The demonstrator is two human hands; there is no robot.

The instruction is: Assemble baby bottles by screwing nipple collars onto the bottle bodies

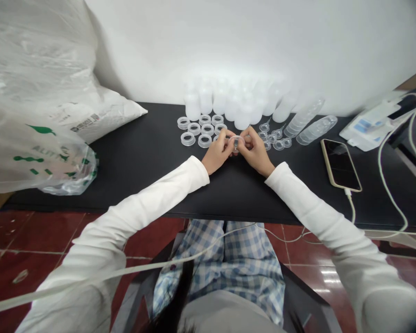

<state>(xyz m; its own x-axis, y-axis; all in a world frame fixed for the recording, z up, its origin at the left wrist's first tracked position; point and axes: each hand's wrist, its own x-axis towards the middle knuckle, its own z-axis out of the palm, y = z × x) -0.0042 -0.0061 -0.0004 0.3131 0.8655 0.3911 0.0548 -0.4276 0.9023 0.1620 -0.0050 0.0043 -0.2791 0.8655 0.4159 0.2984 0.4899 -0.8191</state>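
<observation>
My left hand (217, 154) and my right hand (257, 151) meet above the black table top (152, 159), pinching a small transparent plastic ring (236, 144) between their fingertips. A darker piece shows at the ring's centre, partly hidden by my fingers. Just beyond my left hand, several similar transparent rings (194, 129) lie flat in loose rows. Beyond my right hand, several small transparent parts with short stems (272, 138) lie scattered. Behind them stands a row of translucent plastic bottles (222, 102), blurred by glare.
Stacked transparent discs (303, 118) lie at the back right. A smartphone (340, 165) lies on the right with a white cable (383, 171) running from it, near a white device (370, 127). Large plastic bags (31, 92) fill the left side, against a white wall (229, 41).
</observation>
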